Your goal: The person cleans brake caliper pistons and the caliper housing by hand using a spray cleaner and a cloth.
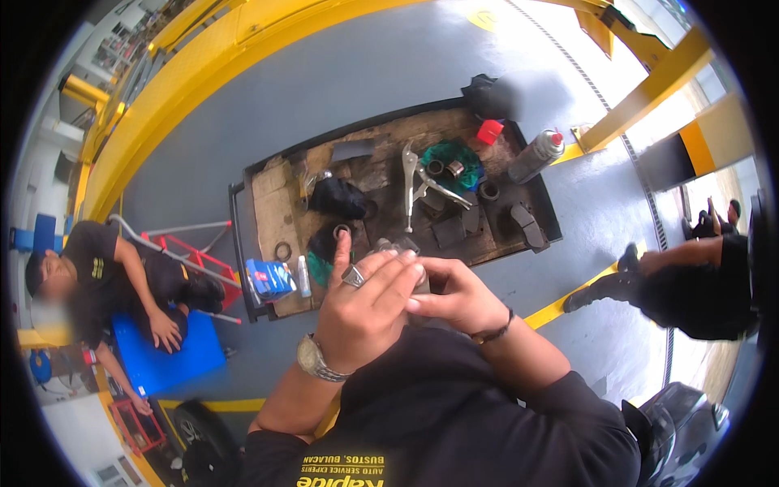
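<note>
My left hand (361,302), with a ring and a wristwatch, is at the near edge of the tray. Its index finger points up while the other fingers press together over a grey metal part (423,283). Fingers and thumb of my right hand (461,299) are closed on the same part from the right. Most of that part is hidden, so its exact kind cannot be told. Just beyond lie silver locking pliers (412,188), brake pads (527,226) and a green cloth (445,154) bearing a metal piston (454,168).
A black-rimmed work tray (258,163) holds a black glove (337,197), a blue box (271,278), a small tube (304,277), a red cap (489,131) and a spray can (537,156). A person (101,268) sits at left; another person (690,280) stands at right. Yellow lift beams (195,65) arch behind.
</note>
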### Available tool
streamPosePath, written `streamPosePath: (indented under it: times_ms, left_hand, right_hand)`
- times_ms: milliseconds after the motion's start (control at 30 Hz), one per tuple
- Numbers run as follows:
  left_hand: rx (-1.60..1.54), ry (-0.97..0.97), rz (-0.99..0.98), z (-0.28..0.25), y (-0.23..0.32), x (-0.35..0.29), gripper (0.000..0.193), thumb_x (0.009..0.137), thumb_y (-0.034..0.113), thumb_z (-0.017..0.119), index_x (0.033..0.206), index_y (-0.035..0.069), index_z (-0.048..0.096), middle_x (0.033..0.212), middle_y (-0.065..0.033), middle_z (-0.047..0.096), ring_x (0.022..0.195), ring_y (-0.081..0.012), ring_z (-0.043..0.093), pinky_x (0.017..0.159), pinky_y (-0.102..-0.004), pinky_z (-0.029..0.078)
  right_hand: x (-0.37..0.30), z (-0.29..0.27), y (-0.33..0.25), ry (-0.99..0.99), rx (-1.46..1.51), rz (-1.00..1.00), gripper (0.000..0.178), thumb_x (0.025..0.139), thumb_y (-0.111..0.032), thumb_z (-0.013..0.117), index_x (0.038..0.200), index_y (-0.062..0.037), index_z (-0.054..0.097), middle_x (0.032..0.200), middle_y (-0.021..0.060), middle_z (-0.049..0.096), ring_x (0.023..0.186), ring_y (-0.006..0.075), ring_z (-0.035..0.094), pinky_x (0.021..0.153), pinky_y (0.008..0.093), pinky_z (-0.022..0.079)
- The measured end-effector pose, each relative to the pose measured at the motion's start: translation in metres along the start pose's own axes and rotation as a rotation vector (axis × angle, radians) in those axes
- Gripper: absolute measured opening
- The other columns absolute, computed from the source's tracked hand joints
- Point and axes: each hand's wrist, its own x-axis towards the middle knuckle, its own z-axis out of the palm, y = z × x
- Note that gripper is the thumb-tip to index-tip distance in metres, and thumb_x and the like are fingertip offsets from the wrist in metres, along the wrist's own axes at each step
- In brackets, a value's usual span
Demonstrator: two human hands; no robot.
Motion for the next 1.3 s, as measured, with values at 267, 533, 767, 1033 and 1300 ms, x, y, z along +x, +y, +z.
streamPosePath:
  times_ms: [267, 533, 767, 1033, 1300]
  left_hand:
    - [-0.431, 0.126, -0.126, -0.022, -0.023, -0.018, 0.049, 0.065, 0.003, 0.082, 0.113, 0.006, 0.073, 0.113, -0.0105, 0.074, 0.107, -0.0277, 0.071, 0.115, -0.0538, 0.038]
    - [-0.072, 0.043, -0.105, -0.074, -0.06, -0.038, 0.047, 0.067, -0.002, 0.077, 0.113, 0.005, 0.072, 0.113, -0.0129, 0.073, 0.112, -0.0289, 0.069, 0.113, -0.0555, 0.041]
    - [-1.087, 0.098, -0.162, -0.068, -0.085, -0.032, 0.052, 0.072, -0.009, 0.075, 0.122, 0.002, 0.066, 0.128, -0.0221, 0.067, 0.131, -0.0409, 0.057, 0.116, -0.0491, 0.037]
    - [-0.222, -0.191, 0.084, -0.05, -0.075, 0.03, 0.041, 0.077, 0.012, 0.079, 0.117, 0.008, 0.072, 0.118, -0.0096, 0.072, 0.111, -0.0281, 0.068, 0.116, -0.0561, 0.036]
    - [-0.672, -0.127, 0.041, 0.031, -0.05, 0.1, 0.047, 0.068, 0.002, 0.08, 0.114, 0.007, 0.072, 0.111, -0.0107, 0.073, 0.106, -0.0292, 0.071, 0.111, -0.0501, 0.044]
  right_hand:
    - [0.037, 0.02, 0.002, -0.452, 0.56, 0.166, 0.054, 0.087, -0.02, 0.08, 0.129, 0.0056, 0.058, 0.105, 0.0045, 0.067, 0.085, 0.0131, 0.063, 0.073, 0.0263, 0.052]
    - [0.064, 0.075, 0.011, -0.067, -0.27, 0.029, 0.045, 0.086, -0.017, 0.081, 0.121, 0.003, 0.06, 0.101, 0.0042, 0.065, 0.089, 0.0163, 0.065, 0.077, 0.0301, 0.053]
    - [0.081, 0.081, 0.037, -0.304, 0.408, 0.022, 0.05, 0.085, -0.019, 0.081, 0.124, 0.0024, 0.06, 0.103, 0.0067, 0.066, 0.094, 0.0172, 0.066, 0.081, 0.0298, 0.055]
    - [0.061, 0.019, -0.012, -0.217, 0.236, -0.032, 0.036, 0.092, -0.01, 0.073, 0.124, 0.0018, 0.06, 0.1, 0.0069, 0.067, 0.085, 0.0165, 0.068, 0.072, 0.0301, 0.059]
    - [0.049, -0.06, -0.052, -0.358, 0.514, -0.026, 0.041, 0.088, -0.009, 0.077, 0.124, 0.0017, 0.06, 0.1, 0.0025, 0.067, 0.096, 0.0128, 0.064, 0.082, 0.0272, 0.053]
